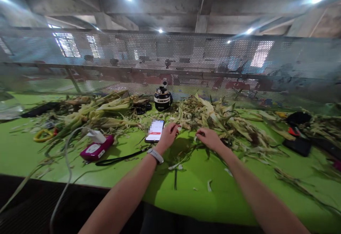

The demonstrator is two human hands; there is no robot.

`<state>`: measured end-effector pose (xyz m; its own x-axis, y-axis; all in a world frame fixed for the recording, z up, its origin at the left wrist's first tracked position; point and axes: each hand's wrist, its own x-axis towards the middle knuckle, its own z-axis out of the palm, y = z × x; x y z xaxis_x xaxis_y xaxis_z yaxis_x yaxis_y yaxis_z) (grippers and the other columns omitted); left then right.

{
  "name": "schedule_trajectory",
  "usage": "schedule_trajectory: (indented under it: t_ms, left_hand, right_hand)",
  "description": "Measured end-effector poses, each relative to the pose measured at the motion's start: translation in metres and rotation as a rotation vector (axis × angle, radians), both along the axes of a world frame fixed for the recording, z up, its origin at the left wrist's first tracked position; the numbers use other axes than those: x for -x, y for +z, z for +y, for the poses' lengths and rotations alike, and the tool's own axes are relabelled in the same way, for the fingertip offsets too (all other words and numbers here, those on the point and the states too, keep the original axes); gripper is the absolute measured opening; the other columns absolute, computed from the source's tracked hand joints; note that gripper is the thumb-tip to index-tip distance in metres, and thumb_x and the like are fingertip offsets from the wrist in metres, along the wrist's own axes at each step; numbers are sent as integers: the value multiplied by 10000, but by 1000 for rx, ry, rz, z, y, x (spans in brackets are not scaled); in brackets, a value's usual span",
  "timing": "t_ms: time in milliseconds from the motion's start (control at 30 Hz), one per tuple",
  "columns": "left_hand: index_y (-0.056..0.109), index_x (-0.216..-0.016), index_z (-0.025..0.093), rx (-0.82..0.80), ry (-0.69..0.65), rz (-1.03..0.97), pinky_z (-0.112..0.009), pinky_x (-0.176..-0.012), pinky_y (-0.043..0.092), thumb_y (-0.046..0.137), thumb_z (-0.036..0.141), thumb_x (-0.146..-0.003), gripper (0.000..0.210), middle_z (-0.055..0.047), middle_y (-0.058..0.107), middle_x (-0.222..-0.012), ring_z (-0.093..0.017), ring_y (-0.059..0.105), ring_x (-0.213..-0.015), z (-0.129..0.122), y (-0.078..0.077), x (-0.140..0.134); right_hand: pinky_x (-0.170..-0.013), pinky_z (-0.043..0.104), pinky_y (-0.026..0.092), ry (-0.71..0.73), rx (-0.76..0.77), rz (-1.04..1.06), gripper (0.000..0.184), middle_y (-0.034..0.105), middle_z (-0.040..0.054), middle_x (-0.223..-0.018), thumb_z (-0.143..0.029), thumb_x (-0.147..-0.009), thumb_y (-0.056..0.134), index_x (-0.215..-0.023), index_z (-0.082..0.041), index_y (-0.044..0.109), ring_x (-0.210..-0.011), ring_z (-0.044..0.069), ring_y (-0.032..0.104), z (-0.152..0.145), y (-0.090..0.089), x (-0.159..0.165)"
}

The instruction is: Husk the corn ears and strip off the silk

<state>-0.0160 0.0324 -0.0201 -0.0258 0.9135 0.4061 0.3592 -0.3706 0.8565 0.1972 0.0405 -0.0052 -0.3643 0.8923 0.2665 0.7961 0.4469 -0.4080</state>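
Husks (112,108) lie in a loose heap at ten o'clock from the left hand (169,134), well apart from its fingers, with a purple power strip (93,152) nearer the person, between eight and nine. A phone (155,131) lies on the green table (186,180) just beside that hand, at nine o'clock, and a black mug (163,99) stands upright between eleven and twelve. The left fingers are bent toward one another beside a pale scrap (179,129); whether they grip it I cannot tell. Across a short gap, the right hand (209,139) faces them, its thumb and fingers curled in around the tips, where another pale bit (196,138) shows; whether that is pinched or only lies behind, I cannot tell. The right-hand heap (214,115) spreads from twelve to two o'clock of the right fingers, just beyond the knuckles, its long axis running from about ten toward four. Of the two hands, the right is nearer to the bulk of this heap; from the left, most of it lies between one and three o'clock.
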Motion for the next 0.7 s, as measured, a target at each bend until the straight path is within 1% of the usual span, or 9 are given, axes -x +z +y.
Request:
schedule_trajectory:
  t_ms: [133,233,333,433,500,567,600,633,700]
  left_hand:
    - [648,-816,155,3,-1,35,-224,-540,390,443,277,-857,242,1,591,-582,-115,500,-532,-1,1,0]
    - [647,-832,149,14,-14,34,-228,-527,386,437,276,-852,245,-2,591,-587,-115,491,-518,-1,1,0]
    - [636,-828,152,9,-20,11,-225,-501,371,437,280,-844,237,-1,581,-584,-114,473,-499,-2,1,0]
    - [618,-799,156,-2,-27,-18,-222,-483,362,444,298,-833,226,5,562,-576,-112,463,-489,-2,1,0]
    - [605,-788,159,12,-41,-33,-222,-466,353,441,313,-826,229,10,550,-571,-112,457,-473,-3,2,-1]
    - [596,-767,162,19,-57,-30,-221,-460,344,440,315,-817,224,14,538,-558,-112,454,-466,-4,3,-2]
    - [593,-756,164,17,-63,-27,-221,-463,344,441,312,-813,220,15,535,-553,-112,456,-468,-5,4,-2]
    - [590,-744,166,14,-65,-23,-221,-466,345,444,310,-809,215,16,531,-549,-112,458,-470,-5,4,-2]
    - [587,-730,169,13,-58,-22,-222,-469,343,450,312,-804,211,17,527,-544,-112,456,-467,-6,5,-1]
  right_hand:
    - [-685,268,402,-2,-8,-22,171,692,71,-843,-240,-824,518,-820,-167,672,-789,187,611,2,-3,0]
    - [-695,266,412,-19,-55,3,159,690,62,-841,-226,-808,520,-804,-178,671,-783,177,607,3,-1,1]
    - [-700,272,433,-68,-160,126,163,690,63,-823,-236,-788,514,-780,-184,668,-750,175,601,4,7,-4]
    - [-682,279,464,-169,-236,346,183,692,61,-783,-291,-772,510,-755,-184,658,-700,177,600,5,21,-14]
    - [-623,272,476,-263,-201,512,211,685,48,-739,-333,-769,504,-766,-179,647,-627,166,593,6,32,-25]
    - [-548,255,463,-335,-91,603,232,667,34,-678,-349,-775,496,-777,-166,638,-539,148,569,7,42,-37]
    - [-520,246,449,-351,-23,595,229,657,27,-649,-341,-777,497,-771,-159,636,-503,138,554,7,45,-43]
    - [-505,238,435,-355,38,544,215,649,23,-624,-323,-776,504,-753,-155,636,-481,130,541,6,48,-49]
    - [-510,225,414,-330,118,340,168,643,18,-595,-272,-761,541,-697,-151,638,-482,121,537,4,51,-59]
